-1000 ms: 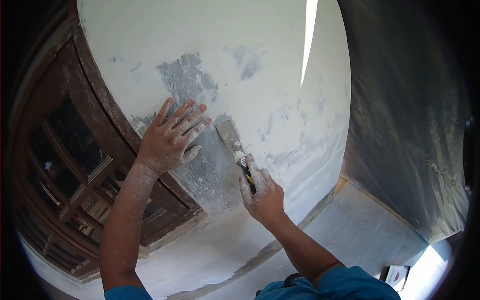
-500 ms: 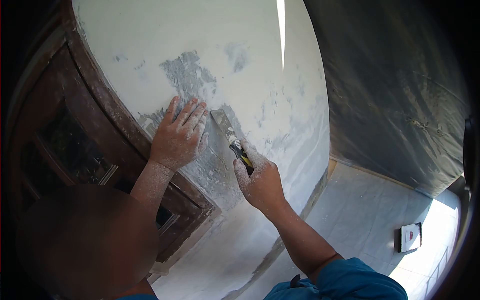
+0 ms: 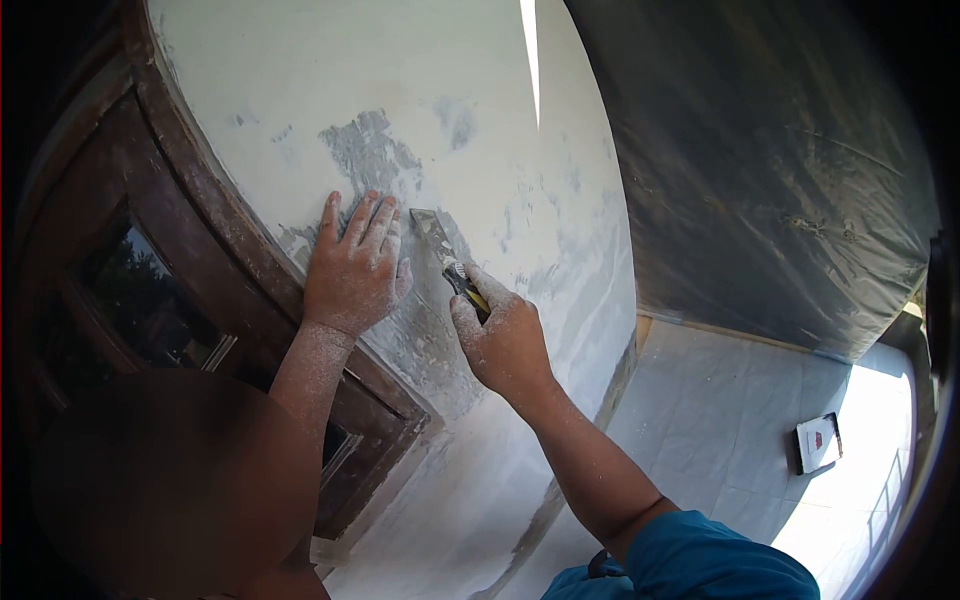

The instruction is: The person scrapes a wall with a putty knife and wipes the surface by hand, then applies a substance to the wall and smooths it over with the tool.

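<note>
As I compare this view with a second ago, the clearest change is that the scraper (image 3: 449, 266) in my right hand (image 3: 508, 345) has gone a little higher on the wall (image 3: 480, 160), and its blade (image 3: 430, 232) has come closer to my left hand (image 3: 352, 275). The tip is now just beside the left fingers, off to their right and pointing up and leftward. My left hand has altered too: its fingers were more fanned out, and now they lie straight with only small gaps, apparently flat against the wall, with the thumb drawn in beside them. The right fingers are pinching the handle (image 3: 468, 293), closed around it.

For the work in hand, I judge this leaves little room between blade and left fingertips, so a slip leftward could nick them. The blade lies along a rough grey patch (image 3: 430, 325) that spreads below and between the two sets of fingers; another grey patch (image 3: 368, 150) sits just above the left fingertips. Whether the edge is biting in, I cannot tell. Left of the left fingers runs a brown wooden frame (image 3: 195, 170). Well to the right of the right fingers, a tray (image 3: 818, 443) rests on the floor (image 3: 700, 400).
</note>
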{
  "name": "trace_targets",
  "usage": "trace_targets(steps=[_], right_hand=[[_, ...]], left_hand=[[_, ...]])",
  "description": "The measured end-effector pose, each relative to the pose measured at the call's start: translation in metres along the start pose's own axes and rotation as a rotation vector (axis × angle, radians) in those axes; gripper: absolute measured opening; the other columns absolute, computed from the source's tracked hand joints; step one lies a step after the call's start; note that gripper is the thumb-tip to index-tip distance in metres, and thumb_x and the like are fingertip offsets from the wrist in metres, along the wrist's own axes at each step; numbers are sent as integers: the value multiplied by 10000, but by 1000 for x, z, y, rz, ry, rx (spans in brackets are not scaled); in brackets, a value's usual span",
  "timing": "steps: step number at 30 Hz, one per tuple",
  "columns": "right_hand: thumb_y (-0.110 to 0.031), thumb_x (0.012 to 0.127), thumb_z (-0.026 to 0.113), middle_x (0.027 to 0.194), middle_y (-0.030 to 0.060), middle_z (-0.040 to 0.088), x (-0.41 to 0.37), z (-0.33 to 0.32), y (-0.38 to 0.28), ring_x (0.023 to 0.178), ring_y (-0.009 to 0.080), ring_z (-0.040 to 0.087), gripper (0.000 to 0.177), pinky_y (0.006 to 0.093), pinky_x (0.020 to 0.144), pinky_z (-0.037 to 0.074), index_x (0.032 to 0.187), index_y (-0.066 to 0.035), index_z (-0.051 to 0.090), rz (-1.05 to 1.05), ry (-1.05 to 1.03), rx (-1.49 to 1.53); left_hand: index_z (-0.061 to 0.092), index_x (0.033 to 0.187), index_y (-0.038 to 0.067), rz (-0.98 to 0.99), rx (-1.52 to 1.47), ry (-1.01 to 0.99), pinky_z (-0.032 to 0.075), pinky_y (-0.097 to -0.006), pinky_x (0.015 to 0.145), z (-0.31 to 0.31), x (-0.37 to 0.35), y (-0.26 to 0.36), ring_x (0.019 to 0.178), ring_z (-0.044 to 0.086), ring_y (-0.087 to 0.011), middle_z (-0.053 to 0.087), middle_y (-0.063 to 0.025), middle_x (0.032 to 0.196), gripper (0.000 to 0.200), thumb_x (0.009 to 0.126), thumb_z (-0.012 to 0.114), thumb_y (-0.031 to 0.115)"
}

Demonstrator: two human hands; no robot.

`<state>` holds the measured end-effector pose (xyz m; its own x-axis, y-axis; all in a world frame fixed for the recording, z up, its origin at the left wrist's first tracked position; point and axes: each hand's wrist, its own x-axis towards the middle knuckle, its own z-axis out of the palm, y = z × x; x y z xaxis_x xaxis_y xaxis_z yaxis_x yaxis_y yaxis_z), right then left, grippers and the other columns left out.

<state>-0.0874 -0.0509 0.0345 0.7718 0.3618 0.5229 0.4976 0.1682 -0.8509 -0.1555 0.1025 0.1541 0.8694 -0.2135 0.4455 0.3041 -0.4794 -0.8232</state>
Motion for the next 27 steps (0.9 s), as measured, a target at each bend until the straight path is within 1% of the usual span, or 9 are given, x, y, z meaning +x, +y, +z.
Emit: trace_targets(steps=[2,4,7,9,13,17,21,25,27], right_hand=[[-209,910,634,1006,288,695,-3,1,1,917,410,705,463,417,842,538,1316,9,591,6,2,-12],[-213,923,604,987,317,676,-13,6,11,931,472,663,446,494,854,523,1295,32,588,-80,31,-32],[-214,923,603,986,315,677,-1,1,-3,937,473,662,451,498,860,523,1305,26,585,17,3,-9],[-216,923,603,980,313,679,-5,4,3,930,473,664,449,498,854,524,1301,26,587,8,13,-9],[-223,920,604,963,302,683,-17,11,4,906,478,665,435,502,837,527,1274,29,599,-18,25,-25],[-217,925,590,967,316,678,10,4,-14,921,483,664,455,499,856,525,1309,28,579,33,26,32],[-202,912,597,977,314,676,-16,14,-2,942,477,659,423,487,840,527,1265,30,595,-56,49,-11],[-213,916,593,1016,299,683,10,0,-13,949,464,670,428,477,869,528,1271,27,606,16,7,19],[-215,911,599,991,303,680,1,3,-2,935,465,669,422,481,850,528,1251,35,611,-28,30,16]], left_hand=[[591,1345,44,1,5,-3,160,-542,1236,2,-1,-1,1443,375,-226,517,-78,1475,551,897,609,364],[579,1357,44,8,11,5,159,-542,1237,3,1,-2,1451,363,-224,506,-79,1485,562,899,603,368],[539,1398,47,-24,-8,-26,146,-540,1242,-1,2,2,1470,326,-219,471,-78,1513,599,903,596,380],[502,1431,50,-47,10,-25,129,-540,1247,-2,1,2,1481,300,-216,444,-74,1532,635,903,597,390],[490,1443,54,-53,15,-28,118,-539,1249,-2,3,1,1482,299,-217,443,-74,1532,650,898,599,392],[501,1434,53,-42,17,-27,119,-540,1249,-1,0,2,1481,302,-220,445,-74,1531,644,893,600,387],[516,1422,51,-54,2,1,121,-540,1248,3,1,1,1476,315,-222,456,-72,1525,634,887,605,380],[521,1418,51,-45,17,-26,124,-539,1247,-1,0,2,1472,324,-224,461,-70,1522,629,885,606,373],[522,1417,51,-47,17,-30,128,-535,1247,0,1,1,1470,327,-222,462,-68,1522,630,882,607,373]])
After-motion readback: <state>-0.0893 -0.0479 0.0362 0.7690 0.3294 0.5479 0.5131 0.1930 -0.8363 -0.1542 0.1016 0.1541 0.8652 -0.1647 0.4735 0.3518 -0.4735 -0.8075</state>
